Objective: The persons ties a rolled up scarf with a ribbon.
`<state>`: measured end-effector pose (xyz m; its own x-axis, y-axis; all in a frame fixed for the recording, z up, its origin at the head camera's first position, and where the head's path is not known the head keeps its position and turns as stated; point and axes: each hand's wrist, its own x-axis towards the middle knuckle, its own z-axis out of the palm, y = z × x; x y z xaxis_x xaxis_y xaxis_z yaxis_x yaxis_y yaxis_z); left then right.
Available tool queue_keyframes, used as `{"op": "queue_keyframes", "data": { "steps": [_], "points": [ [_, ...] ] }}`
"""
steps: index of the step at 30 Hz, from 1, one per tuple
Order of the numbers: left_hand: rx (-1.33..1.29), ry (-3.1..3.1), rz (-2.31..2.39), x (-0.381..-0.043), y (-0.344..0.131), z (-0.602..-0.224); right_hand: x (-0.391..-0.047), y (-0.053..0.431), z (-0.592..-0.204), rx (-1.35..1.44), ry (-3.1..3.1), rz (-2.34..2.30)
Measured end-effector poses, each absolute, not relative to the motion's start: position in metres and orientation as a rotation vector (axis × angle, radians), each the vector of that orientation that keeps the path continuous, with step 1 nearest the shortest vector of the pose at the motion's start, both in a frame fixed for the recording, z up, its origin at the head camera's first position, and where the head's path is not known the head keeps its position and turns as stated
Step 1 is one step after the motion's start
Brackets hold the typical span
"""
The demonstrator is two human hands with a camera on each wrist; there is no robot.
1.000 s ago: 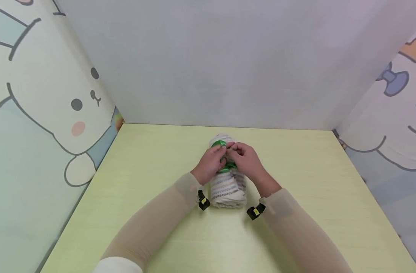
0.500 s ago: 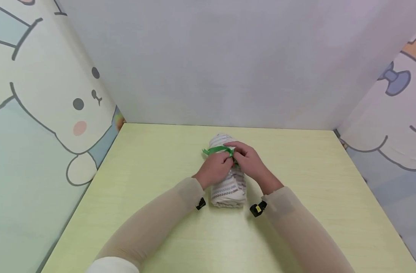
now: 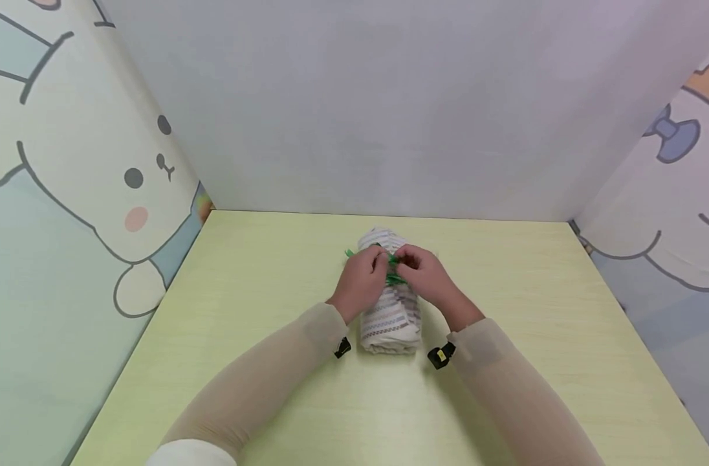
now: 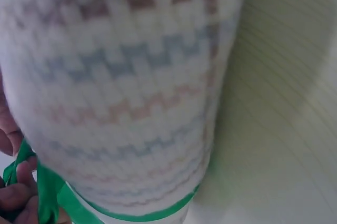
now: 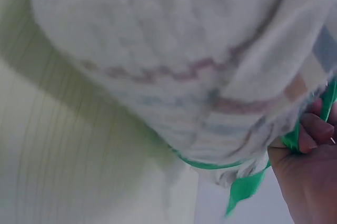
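A rolled towel (image 3: 389, 327), white with patterned stripes, lies lengthwise on the table. A green ribbon (image 3: 396, 279) goes around its middle. On the ribbon's left part, my left hand (image 3: 360, 279) pinches with thumb and bent fingers. My right hand (image 3: 427, 275) grips the ribbon from the other side, close to the left fingers. The right wrist view shows the ribbon (image 5: 245, 190) with a loose end hanging below the roll, and the right hand (image 5: 313, 176) holding a strand. In the left wrist view, fingertips (image 4: 23, 182) meet a ribbon loop; the knot itself is hidden.
The pale yellow-green table (image 3: 261, 259) extends to both sides of the towel. A plain grey wall (image 3: 354, 116) stands behind it. Cartoon-printed panels (image 3: 69, 194) flank the table on the left and right. Small black cameras (image 3: 442, 356) sit at the wrists.
The left hand first moved down over the ribbon toward the right hand, then lifted back up and left. The right hand stayed nearly in place. The ribbon's shape between the fingers has shifted.
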<state>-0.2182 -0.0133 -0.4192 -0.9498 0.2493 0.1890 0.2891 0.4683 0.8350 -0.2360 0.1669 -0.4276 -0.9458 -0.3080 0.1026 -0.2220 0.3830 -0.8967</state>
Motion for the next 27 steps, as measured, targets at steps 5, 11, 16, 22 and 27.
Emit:
{"op": "queue_keyframes", "data": {
  "steps": [5,11,16,22,27],
  "points": [
    [-0.438,-2.623,-1.529,-0.218,-0.011,-0.42,-0.237,0.163,-0.428,-0.545,2.753,-1.455],
    [-0.409,-2.606,-1.537,-0.217,-0.009,-0.419,-0.237,0.155,-0.425,-0.488,2.998,-1.42],
    [-0.388,-2.579,-1.53,-0.218,-0.009,-0.418,-0.238,0.154,-0.426,-0.542,2.996,-1.446],
    [-0.351,-2.557,-1.494,-0.22,-0.011,-0.419,-0.236,0.156,-0.427,-0.642,2.845,-1.538],
    [-0.354,-2.538,-1.472,-0.22,-0.012,-0.421,-0.233,0.159,-0.426,-0.594,2.71,-1.579]
  ]
}}
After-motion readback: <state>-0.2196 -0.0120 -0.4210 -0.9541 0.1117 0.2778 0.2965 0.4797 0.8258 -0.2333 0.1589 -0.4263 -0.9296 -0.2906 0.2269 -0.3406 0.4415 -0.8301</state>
